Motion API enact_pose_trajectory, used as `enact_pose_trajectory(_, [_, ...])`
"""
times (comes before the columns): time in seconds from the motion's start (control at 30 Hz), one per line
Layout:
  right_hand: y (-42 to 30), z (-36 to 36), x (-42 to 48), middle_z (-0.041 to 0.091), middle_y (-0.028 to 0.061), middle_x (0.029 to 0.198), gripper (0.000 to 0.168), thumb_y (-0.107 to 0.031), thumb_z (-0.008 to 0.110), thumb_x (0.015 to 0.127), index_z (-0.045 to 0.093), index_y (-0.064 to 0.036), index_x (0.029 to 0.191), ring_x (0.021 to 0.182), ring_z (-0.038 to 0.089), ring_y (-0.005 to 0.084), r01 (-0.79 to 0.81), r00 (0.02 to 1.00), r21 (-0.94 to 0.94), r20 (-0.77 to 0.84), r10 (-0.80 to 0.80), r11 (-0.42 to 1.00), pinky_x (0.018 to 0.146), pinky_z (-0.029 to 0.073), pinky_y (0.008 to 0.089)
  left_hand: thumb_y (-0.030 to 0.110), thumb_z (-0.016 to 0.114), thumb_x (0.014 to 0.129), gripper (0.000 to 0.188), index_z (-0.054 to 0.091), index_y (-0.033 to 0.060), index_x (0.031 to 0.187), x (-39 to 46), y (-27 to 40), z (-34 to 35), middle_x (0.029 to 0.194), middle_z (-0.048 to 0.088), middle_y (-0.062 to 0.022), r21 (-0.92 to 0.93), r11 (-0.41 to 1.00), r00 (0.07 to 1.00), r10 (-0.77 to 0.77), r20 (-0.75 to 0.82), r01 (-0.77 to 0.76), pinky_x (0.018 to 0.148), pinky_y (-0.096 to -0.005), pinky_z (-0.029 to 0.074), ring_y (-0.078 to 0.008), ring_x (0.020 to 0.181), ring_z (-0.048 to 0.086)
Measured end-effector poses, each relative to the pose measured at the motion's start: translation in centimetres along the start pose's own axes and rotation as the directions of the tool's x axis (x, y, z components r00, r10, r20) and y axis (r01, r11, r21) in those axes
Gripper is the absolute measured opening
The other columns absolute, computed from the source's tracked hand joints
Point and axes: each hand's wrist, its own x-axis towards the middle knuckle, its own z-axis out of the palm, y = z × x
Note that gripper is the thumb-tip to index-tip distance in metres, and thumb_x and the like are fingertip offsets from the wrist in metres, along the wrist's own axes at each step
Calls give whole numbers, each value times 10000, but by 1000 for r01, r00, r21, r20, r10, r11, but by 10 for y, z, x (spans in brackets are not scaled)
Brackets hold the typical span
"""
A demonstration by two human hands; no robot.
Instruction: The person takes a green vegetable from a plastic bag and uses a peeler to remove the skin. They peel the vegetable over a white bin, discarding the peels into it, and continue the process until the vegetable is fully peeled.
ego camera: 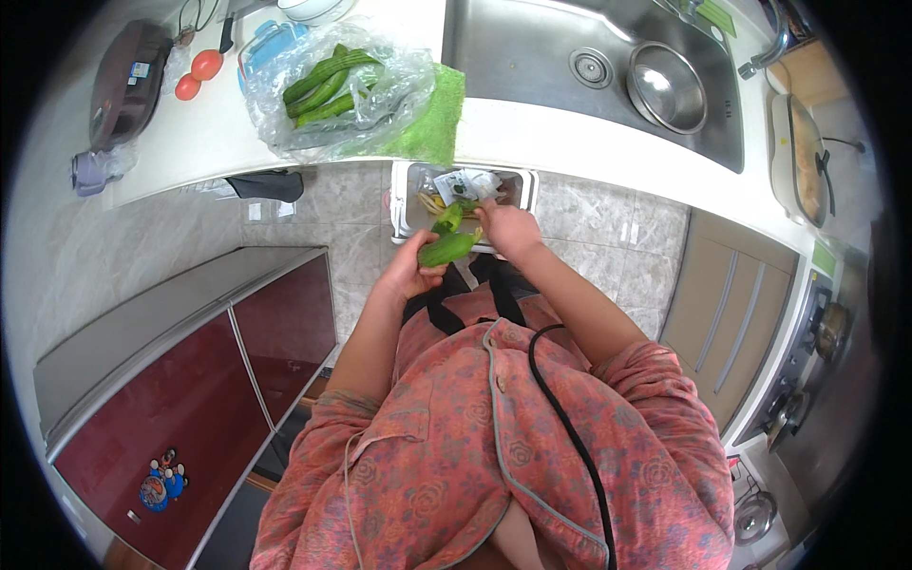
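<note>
Over the open trash bin (400, 214), my left hand (415, 267) holds green gourd pieces (449, 249), one of them plump and smooth. My right hand (507, 229) is just to the right, its fingertips closed on a green end or strip at the top of the upper piece; exactly what they pinch is partly hidden. Scraps and a printed packet (456, 187) lie in the bin. Ahead on the counter, several long ridged green gourds (328, 82) lie in a clear plastic bag (274, 117) that partly covers a green cloth (445, 121).
Two tomatoes (206, 65) and a black-handled knife (227, 34) lie on the left of the counter, near a blue-rimmed container (267, 41). A steel bowl (666, 87) sits in the sink (513, 64). Red-fronted cabinets (164, 385) stand at left; a stove (791, 363) is at right.
</note>
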Motion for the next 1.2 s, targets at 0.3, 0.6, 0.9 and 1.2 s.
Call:
enact_pose_trajectory(0.3, [-3, 1, -2, 663, 187, 789, 308, -347, 412, 962, 544, -69, 976, 743, 647, 383, 59, 998, -8, -32, -59, 998, 656, 510, 492, 351, 445, 870, 256, 485, 146, 721, -1, -2, 6, 523, 364, 56, 2, 999, 997, 44, -56, -44, 395, -218, 245, -52, 376, 309])
enact_pose_trajectory(0.6, [-12, -9, -9, 665, 193, 799, 302, -333, 416, 959, 547, -62, 975, 769, 652, 372, 59, 996, 51, -75, -55, 997, 669, 514, 478, 421, 427, 899, 364, 561, 86, 946, 2, -3, -7, 549, 382, 43, -227, 974, 993, 23, 112, 2, 405, -205, 264, -50, 389, 307])
enact_pose_trajectory(0.9, [-2, 5, -3, 649, 212, 773, 300, -355, 430, 962, 542, -79, 995, 723, 630, 407, -4, 990, 100, -141, 18, 995, 631, 504, 494, 457, 409, 921, 553, 523, -9, 1197, 9, -15, -15, 606, 395, 11, -481, 868, 934, 65, 351, 121, 365, -176, 276, -35, 402, 302])
enact_pose_trajectory(1.2, [2, 10, -5, 650, 190, 743, 291, -346, 437, 960, 555, -82, 986, 692, 635, 390, 13, 990, 64, -144, -4, 998, 615, 505, 492, 321, 499, 917, 504, 446, -48, 1256, 11, -28, -22, 663, 387, -8, -541, 826, 878, 133, 460, 159, 370, -167, 329, -56, 457, 334])
